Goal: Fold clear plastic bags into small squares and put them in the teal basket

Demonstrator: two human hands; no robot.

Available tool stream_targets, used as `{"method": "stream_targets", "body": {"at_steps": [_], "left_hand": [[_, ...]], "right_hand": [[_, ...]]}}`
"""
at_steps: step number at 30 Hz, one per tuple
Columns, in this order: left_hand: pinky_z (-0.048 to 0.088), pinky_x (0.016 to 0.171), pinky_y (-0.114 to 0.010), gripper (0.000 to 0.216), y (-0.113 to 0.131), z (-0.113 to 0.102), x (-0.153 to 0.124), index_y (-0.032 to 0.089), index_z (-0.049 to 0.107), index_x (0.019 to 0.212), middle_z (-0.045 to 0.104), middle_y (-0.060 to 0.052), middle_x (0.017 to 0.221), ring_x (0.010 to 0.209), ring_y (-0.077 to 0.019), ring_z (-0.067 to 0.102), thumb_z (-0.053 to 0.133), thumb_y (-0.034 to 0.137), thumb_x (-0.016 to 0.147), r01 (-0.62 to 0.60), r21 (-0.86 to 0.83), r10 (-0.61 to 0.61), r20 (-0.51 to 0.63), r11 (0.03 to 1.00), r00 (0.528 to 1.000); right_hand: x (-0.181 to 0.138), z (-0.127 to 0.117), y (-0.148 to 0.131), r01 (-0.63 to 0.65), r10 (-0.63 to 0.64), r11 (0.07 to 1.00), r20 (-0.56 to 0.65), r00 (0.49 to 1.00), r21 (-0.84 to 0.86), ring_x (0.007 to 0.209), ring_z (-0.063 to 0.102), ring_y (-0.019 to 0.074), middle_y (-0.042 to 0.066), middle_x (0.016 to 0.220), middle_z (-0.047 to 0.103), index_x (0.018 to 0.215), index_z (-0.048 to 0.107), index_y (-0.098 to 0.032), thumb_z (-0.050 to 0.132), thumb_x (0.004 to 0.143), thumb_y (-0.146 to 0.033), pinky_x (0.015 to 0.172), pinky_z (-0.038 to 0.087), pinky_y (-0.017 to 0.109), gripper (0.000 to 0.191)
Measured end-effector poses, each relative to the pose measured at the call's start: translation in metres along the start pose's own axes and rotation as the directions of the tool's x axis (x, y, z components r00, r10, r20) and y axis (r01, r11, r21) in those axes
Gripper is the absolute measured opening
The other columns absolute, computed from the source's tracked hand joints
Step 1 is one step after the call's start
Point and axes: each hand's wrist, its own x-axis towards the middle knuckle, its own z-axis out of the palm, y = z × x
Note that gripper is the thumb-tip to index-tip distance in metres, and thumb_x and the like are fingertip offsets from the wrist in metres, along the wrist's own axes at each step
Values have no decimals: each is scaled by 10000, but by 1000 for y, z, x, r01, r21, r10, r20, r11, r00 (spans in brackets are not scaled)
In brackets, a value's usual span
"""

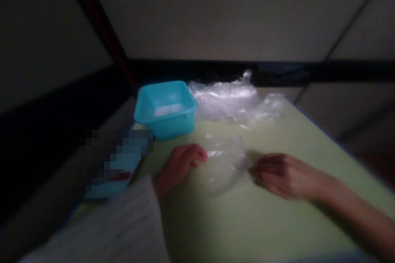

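Note:
A clear plastic bag (226, 164) lies between my hands above the yellow-green tabletop, thin and see-through with a few bright glints. My left hand (180, 164), coming out of a pale grey sleeve, has its fingers curled at the bag's left edge. The fingertips are closed against the plastic there, though blur softens the contact. On the other side, my right hand (279, 174) is closed, its thumb and fingers pinching the bag's right edge. The bag's opening cannot be made out.
A turquoise plastic basin (165, 109) stands at the back left with something whitish inside. Beside it, a crumpled heap of clear plastic (228, 100) reaches the table's far edge. A light-blue item (123, 172), partly pixelated, lies at the left edge. Walls rise behind the table (216, 230).

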Motion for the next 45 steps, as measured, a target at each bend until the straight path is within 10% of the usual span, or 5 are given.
{"method": "stream_targets", "body": {"at_steps": [11,18,45], "left_hand": [[460,545,-238,391,0,2,-1,126,617,729,692,-103,772,737,-195,662,385,430,812,14,1,-14,22,1000,1000],[461,550,-232,386,1,-1,0,138,625,713,697,-80,767,735,-187,664,378,410,829,-46,-27,46,-23,999,999],[407,464,-204,261,-2,-5,4,159,598,659,684,-49,686,691,-185,654,428,303,794,-38,118,44,-46,992,998]], "right_hand": [[0,14,10,71,-74,996,-53,996,-46,665,552,149,53,767,634,778,587,-159,379,920,-136,610,457,311,253],[1,19,23,101,-105,994,-106,989,-46,1119,548,218,135,1155,627,1016,625,-91,393,935,-160,908,499,384,255],[2,20,36,-186,209,945,-59,976,269,632,587,134,60,716,627,952,622,-135,347,965,-323,586,427,244,334]]}}
